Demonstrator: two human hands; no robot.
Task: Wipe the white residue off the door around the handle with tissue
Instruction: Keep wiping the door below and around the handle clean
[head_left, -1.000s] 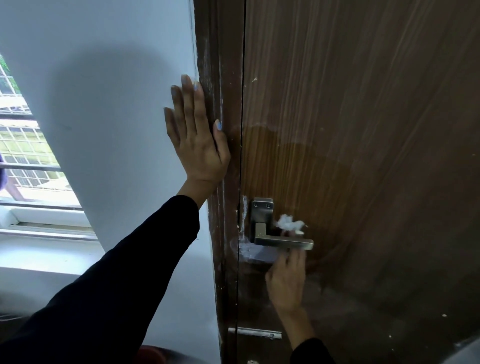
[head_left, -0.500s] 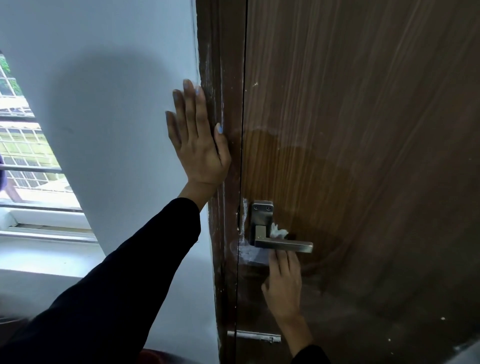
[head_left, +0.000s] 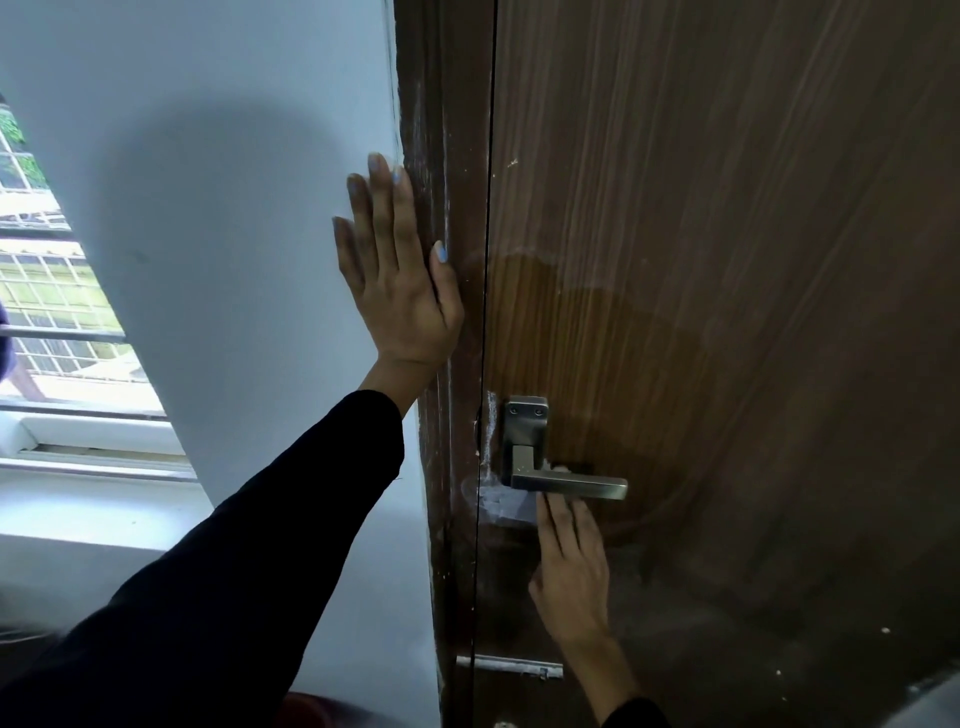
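Observation:
The brown wooden door (head_left: 727, 260) carries a metal lever handle (head_left: 571, 487). White residue (head_left: 501, 503) smears the door just left of and below the lever, with a streak running up beside the handle plate. My right hand (head_left: 571, 566) reaches up from below, its straight fingers flat on the door with the tips behind the lever. Only a small white bit of the tissue (head_left: 563, 468) shows above the lever; the rest is hidden. My left hand (head_left: 395, 280) lies flat with straight fingers across the white wall and the door frame (head_left: 441, 156).
A white wall (head_left: 208, 208) stands left of the frame, and a barred window (head_left: 52, 312) with a sill lies further left. A small metal bolt (head_left: 509, 665) sits low on the door edge. White specks dot the door's lower right.
The tissue wad, plainly visible above the lever a second ago, has slid down and left until it is almost hidden behind it. My right fingers shifted slightly left. My left hand stayed put.

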